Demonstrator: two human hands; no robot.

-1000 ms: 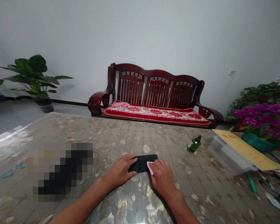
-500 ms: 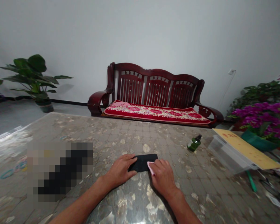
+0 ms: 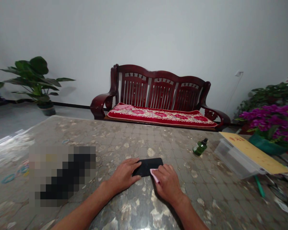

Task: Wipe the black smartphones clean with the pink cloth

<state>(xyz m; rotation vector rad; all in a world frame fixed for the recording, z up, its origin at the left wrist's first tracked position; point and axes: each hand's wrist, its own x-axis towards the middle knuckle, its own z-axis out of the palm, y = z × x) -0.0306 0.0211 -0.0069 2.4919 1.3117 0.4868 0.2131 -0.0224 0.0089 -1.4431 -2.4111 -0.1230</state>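
A flat black smartphone (image 3: 147, 165) lies on the patterned tabletop. My left hand (image 3: 126, 172) grips its left end, thumb at the near edge and fingers at the far edge. Over the phone's near right part, my right hand (image 3: 167, 182) is closed on a small pink cloth (image 3: 155, 175). One edge of the cloth rests against the phone's dark face; the rest is hidden under my fingers.
To the right stand a green pump bottle (image 3: 200, 147) and a clear plastic box (image 3: 237, 159) under a yellow board (image 3: 254, 151). A green-handled tool (image 3: 259, 186) and cables lie beside it. Coloured bands (image 3: 8, 178) and a blurred-out dark patch (image 3: 64, 175) are at left.
My right hand has slid slightly left and toward me over the phone with the pink cloth. The left hand and the phone stay in place.
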